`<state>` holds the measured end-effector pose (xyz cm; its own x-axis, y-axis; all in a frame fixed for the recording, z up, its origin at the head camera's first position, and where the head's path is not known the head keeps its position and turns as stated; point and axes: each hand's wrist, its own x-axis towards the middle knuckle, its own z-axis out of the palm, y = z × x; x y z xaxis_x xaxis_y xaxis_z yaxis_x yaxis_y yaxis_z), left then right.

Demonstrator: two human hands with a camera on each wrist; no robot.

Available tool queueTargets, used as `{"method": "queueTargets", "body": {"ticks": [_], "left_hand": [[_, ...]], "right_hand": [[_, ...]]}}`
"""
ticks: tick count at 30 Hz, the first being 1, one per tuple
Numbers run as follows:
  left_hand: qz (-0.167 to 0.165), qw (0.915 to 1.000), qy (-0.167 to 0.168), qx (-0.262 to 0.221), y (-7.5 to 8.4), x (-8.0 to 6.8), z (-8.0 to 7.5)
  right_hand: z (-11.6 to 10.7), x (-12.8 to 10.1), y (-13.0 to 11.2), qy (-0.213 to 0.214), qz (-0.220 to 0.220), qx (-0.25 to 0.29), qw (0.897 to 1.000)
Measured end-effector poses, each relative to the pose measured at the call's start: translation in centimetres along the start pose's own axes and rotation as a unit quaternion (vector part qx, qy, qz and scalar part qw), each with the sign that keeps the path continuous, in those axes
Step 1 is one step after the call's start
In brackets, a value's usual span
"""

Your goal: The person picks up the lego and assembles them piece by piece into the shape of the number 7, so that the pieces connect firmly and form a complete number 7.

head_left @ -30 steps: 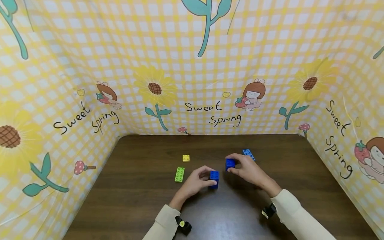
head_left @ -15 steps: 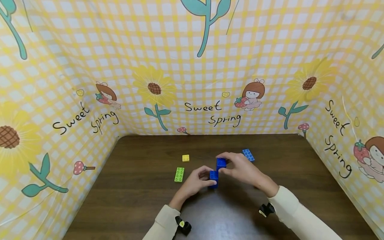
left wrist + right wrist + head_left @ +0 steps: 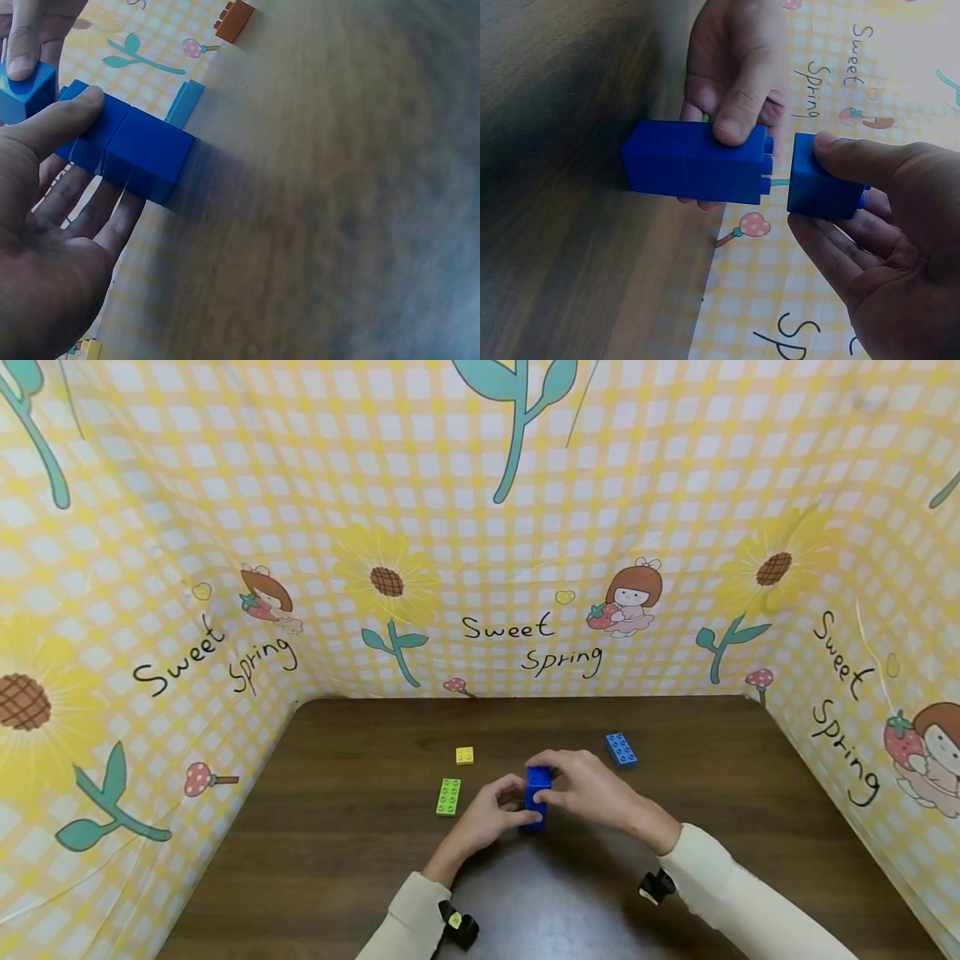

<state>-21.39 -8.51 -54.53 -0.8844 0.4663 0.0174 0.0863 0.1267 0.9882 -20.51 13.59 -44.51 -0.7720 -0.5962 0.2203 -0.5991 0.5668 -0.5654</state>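
On the brown table (image 3: 360,860), the left hand (image 3: 487,817) grips a blue stack (image 3: 535,814) at centre. The right hand (image 3: 592,789), pinching a blue brick (image 3: 537,777), has swung in from two o'clock; it now hovers just above the stack, unjoined.

The small brick (image 3: 538,776) hovers just above the stack (image 3: 536,812), flat bricks (image 3: 449,796) either side.

A dark wooden table (image 3: 360,860) carried a green brick (image 3: 448,797), a yellow brick (image 3: 465,755) behind it, and a flat blue plate (image 3: 621,749) well apart to the right. A blue stack (image 3: 535,810) stood on the tabletop between them.
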Motion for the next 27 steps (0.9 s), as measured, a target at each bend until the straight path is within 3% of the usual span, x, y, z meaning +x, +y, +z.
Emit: {"method": "queueTargets", "body": {"ticks": [10,27], "left_hand": [[0.0,1.0,-0.001,-0.003,-0.23,0.1,0.02],[-0.003,1.0,0.002,-0.004,-0.13,0.06,0.03]], "right_hand": [[0.67,0.0,0.18,-0.017,0.013,0.008,1.0],[0.91,-0.03,-0.04,0.0,0.015,-0.002,1.0]]}}
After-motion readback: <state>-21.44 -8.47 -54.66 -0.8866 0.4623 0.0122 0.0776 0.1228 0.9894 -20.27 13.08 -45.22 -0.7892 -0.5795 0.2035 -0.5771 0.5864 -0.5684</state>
